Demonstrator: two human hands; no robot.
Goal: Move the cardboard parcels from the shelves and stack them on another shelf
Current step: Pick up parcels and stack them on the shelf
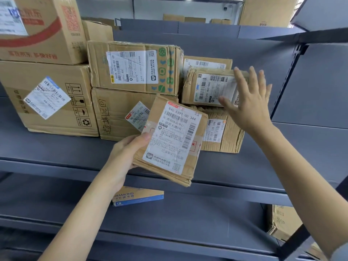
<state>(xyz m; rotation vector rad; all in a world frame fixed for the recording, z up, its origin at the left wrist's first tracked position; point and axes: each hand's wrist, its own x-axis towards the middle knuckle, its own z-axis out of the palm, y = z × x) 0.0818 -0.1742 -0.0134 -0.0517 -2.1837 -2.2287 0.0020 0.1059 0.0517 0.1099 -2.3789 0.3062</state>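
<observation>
Left hand [124,157] grips a flat cardboard parcel [171,140] by its left edge, thumb on the label, fingers curled round it, holding it tilted above the front lip of the grey shelf [235,166]. Right hand [248,102] is up with fingers [243,80] spread and straight, in front of a small labelled parcel [209,89] stacked on a crumpled parcel [224,132]. Contact unclear. Blue-and-tan box [138,196] sits 1 shelf lower.
</observation>
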